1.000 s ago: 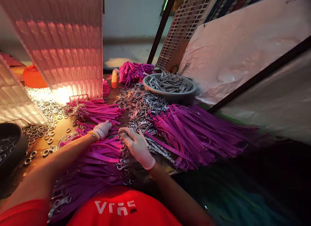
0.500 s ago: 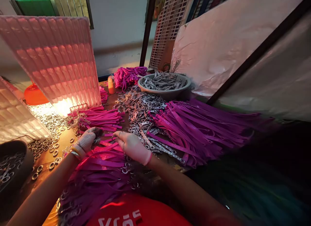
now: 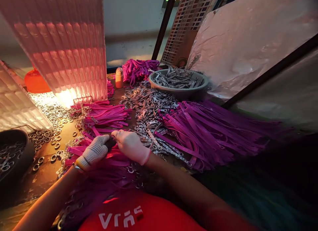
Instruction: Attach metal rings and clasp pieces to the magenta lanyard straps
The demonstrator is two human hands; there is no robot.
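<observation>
My left hand (image 3: pixel 95 150), in a white dotted glove, is closed around something dark that I cannot make out. My right hand (image 3: pixel 131 145), in a thin white glove, has its fingers pinched together right beside it, and what lies in them is hidden. Both hands are over a heap of magenta straps (image 3: pixel 109 171) with metal rings and hooks at their ends. Just beyond the hands is another bundle of magenta straps (image 3: pixel 109 115). To the right of my right hand lie short braided metal-looking pieces (image 3: pixel 151 131) and a large fan of magenta straps (image 3: pixel 211 135).
A grey basin (image 3: pixel 179 88) of braided pieces stands behind the pile. Beside a small bottle (image 3: pixel 119 79) lie more straps (image 3: pixel 139 69). Loose metal rings (image 3: pixel 53 131) spread left, near a dark tub (image 3: pixel 22 141). Translucent ribbed panels (image 3: pixel 81 58) stand before an orange lamp (image 3: pixel 36 82).
My hands have come closer together, and my right hand has moved slightly left. The dark thing at my left fingers now meets my right fingertips. The view has shifted a little.
</observation>
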